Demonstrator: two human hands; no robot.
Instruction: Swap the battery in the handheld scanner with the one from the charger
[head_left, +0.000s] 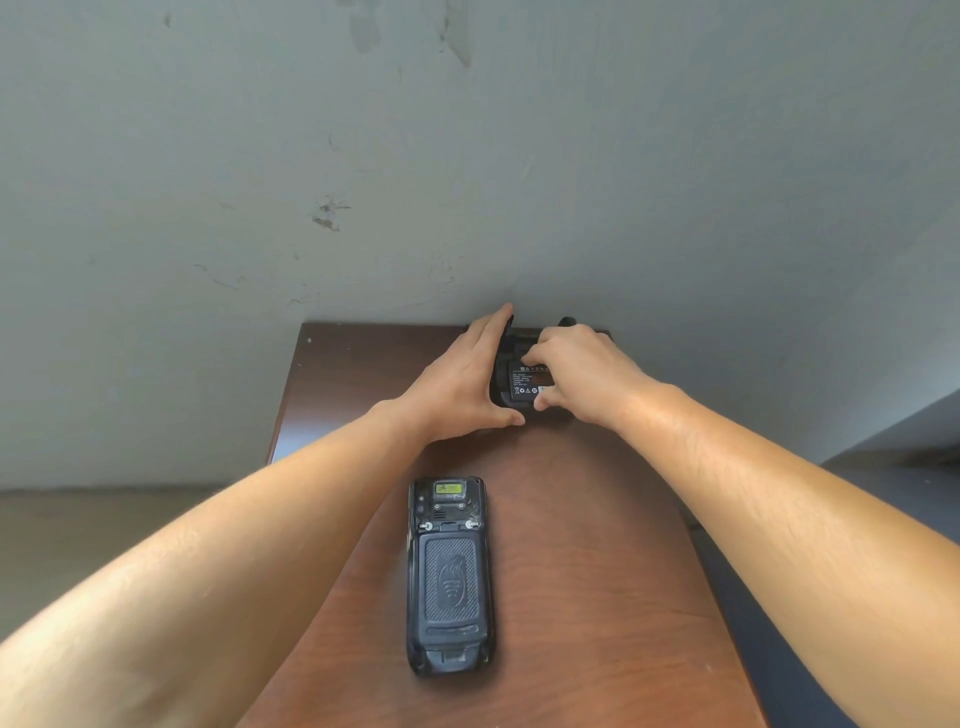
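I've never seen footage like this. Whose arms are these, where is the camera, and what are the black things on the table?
No machine here: a person wears a camera on the head, looking down at their own bare arms. On the brown table a handheld scanner lies back-up, untouched. At the far end, by the wall, sits a black charger with a labelled battery in it. The left hand steadies the charger's side; the right hand pinches the battery between fingers and thumb, apparently to pull it out.
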